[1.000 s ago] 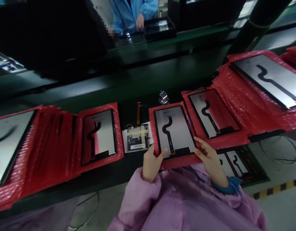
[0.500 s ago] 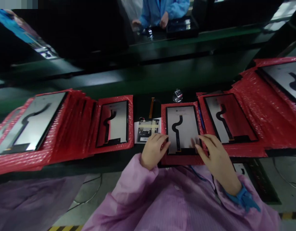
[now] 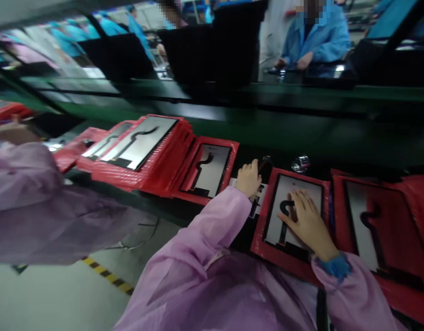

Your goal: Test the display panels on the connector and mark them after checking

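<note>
My left hand reaches past the small circuit board, fingers closed around the near end of a thin flex cable. Blur hides the exact grip. My right hand lies with fingers stretched out over the back of a display panel, beside its black curved ribbon. That panel rests on a red bubble-wrap sleeve in front of me. Just behind it stands a shiny round metal object.
Left of the board lies another display panel on red wrap, beside a tall stack of red sleeves topped with panels. A further panel lies to the right. A co-worker's sleeve is at far left; a person in blue works opposite.
My left hand has left the panel's edge and moved forward to the flex cable. My right hand has slid farther onto the panel. The view has turned left and up.
</note>
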Demonstrator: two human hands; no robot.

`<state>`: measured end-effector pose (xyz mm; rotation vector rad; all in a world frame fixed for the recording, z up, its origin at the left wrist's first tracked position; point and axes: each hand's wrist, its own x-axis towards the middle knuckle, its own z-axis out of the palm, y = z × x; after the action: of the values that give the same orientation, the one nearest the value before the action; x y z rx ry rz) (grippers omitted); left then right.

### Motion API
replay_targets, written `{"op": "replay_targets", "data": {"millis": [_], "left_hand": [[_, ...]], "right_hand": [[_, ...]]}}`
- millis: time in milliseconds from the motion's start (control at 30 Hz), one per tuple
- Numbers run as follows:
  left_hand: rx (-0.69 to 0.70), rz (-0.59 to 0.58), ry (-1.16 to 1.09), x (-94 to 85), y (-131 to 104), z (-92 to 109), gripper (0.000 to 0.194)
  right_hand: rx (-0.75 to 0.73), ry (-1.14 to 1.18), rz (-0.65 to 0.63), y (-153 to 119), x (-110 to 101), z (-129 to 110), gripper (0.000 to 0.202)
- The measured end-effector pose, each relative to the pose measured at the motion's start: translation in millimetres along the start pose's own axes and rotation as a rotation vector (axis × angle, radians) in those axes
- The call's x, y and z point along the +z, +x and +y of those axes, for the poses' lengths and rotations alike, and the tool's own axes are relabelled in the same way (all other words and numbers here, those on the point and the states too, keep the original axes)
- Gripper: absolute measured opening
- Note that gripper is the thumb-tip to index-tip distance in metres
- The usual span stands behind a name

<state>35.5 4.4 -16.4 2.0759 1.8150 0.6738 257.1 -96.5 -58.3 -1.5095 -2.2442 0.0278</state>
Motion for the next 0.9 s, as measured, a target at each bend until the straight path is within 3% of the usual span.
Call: {"op": "replay_targets", "data": {"millis": [133,233,333,433,533,633,733,900], "left_hand": [[-0.078,0.051,-0.121,0.3,3.3,-3.2,0.073],[-0.127,0.114,-0.501,-0.5,5.5,-4.7,0.078],[-0.155,0.142,-0.846,-2.6,6.8,-5.0,0.074],[-0.168,0.137,-1.023,-5.7,7.6,-5.6,0.056],[-0.094,0.108,-1.046,-9.5,6.6,-6.4,0.019],[-0.011,0.116,-1.03,-12.6,4.3,-6.3,0.029],[0.061,0.111,-1.006,-13.7,3.0,-6.6,0.038],[0.193,0.069,-0.962,-12.4,2.3,-9.0,0.028]], "right_hand": [[-0.026,0.0,0.03,0.7,-0.4,0.2,0.078],[-0.019,0.024,0.035,2.5,-4.7,-4.7,0.076],[0.038,0.121,-0.015,7.2,-10.0,-4.8,0.076],[0.091,0.328,-0.11,18.1,-14.4,0.6,0.079],[0.171,0.581,-0.197,31.8,-17.0,3.9,0.085],[0.276,0.784,-0.206,40.7,-16.8,0.5,0.097],[0.335,0.934,-0.133,42.7,-14.2,-6.4,0.111],[0.408,1.022,0.034,39.4,-14.8,-17.5,0.106]]}}
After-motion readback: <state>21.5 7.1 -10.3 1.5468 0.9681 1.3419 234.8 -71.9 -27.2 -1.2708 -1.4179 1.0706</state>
